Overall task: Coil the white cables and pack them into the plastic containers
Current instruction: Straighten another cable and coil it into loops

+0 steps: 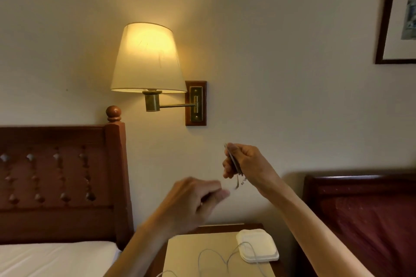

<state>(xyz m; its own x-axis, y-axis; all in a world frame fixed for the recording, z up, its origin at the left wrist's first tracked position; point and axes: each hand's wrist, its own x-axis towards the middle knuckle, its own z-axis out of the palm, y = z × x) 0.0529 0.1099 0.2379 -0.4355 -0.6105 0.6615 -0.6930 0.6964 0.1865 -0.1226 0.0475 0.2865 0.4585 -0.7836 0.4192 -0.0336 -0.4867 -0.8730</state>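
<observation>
The right hand (242, 162) grips a near-upright cable bundle (234, 163) above the plastic container (258, 246), while the blurred left hand (198, 198), fingers curled, seems to pinch its strand.

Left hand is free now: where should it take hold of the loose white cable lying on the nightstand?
Best guess: pinch the white cable at the top of its raised loop, coming from above and the left. That arch bends clear of the nightstand, away from the plastic container that the strand crosses farther right. The right hand already holds the coiled part; the left hand is blurred.
</observation>
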